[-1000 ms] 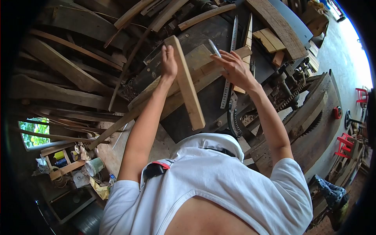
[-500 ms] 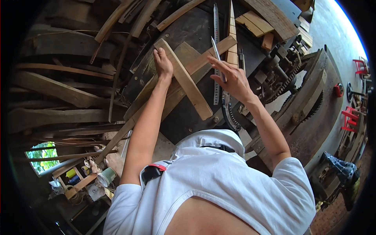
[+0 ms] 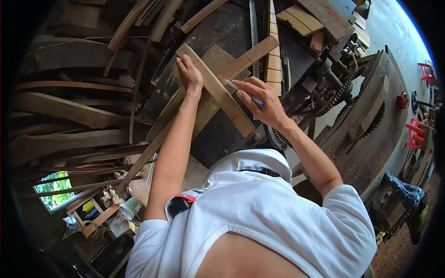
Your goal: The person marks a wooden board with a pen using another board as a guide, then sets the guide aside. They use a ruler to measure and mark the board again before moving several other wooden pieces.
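My left hand (image 3: 190,74) is closed round the upper left end of a flat wooden board (image 3: 215,90). That board lies slantwise across a longer wooden strip (image 3: 248,58), which bears a thin dark line near its upper part. A pen (image 3: 245,92) is pinched in my right hand (image 3: 262,99), its tip at the right edge of the board, close to where the two pieces cross. Beneath them is a dark work surface (image 3: 208,146) with another wooden piece (image 3: 215,58) on it. A metal ruler (image 3: 253,28) lies beyond the strip.
Curved wooden pieces (image 3: 69,109) are piled at the left. Jointed wooden slats (image 3: 273,60) lie behind my right hand. At the right stand a chain mechanism (image 3: 350,72) and a toothed saw blade (image 3: 374,121). A red tape measure (image 3: 402,100) is farther right.
My right hand has moved down and left, turning the pen so its tip has come from above the strip to the board. The board has shifted slightly in view with my left hand still on it.
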### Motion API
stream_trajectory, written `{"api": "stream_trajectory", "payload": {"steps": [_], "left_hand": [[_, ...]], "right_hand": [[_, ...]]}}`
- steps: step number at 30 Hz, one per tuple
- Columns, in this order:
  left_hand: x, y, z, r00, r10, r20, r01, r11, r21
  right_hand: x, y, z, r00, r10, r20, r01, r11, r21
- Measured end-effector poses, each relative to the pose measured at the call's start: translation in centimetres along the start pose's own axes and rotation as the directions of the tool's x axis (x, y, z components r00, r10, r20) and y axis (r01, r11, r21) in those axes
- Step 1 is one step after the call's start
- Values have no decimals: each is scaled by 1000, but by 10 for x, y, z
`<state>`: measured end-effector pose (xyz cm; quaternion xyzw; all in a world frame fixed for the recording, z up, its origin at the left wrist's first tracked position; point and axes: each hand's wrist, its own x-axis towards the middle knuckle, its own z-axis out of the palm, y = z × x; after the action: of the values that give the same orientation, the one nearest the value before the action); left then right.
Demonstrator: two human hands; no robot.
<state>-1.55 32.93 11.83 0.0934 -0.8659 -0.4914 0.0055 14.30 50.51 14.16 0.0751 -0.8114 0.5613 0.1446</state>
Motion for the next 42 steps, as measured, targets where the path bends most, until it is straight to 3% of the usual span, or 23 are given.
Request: {"api": "stream_trajectory", "payload": {"steps": [4,15,19,25,28,33,42], "left_hand": [[7,-11,6,996,57,-67,-55,998,32],[0,-4,5,999,45,-10,-45,999,16],[1,-9,7,998,62,-24,-61,998,18],[2,-12,7,997,73,-25,-73,997,4],[5,-17,9,997,72,-39,-72,997,8],[3,-14,7,999,40,12,-39,999,-24],[6,-19,8,998,58,-40,-58,998,-17]], "right_hand": [[-2,1,4,1000,2,-2,-2,1000,16],[12,3,19,999,-30,25,32,992,-119],[-5,-6,7,997,36,73,-31,997,-75],[14,8,22,998,-60,-36,59,998,-33],[5,0,14,999,16,45,-12,997,-76],[-3,-6,10,998,40,44,-38,998,-57],[-6,-4,11,999,29,44,-26,998,-65]]}}
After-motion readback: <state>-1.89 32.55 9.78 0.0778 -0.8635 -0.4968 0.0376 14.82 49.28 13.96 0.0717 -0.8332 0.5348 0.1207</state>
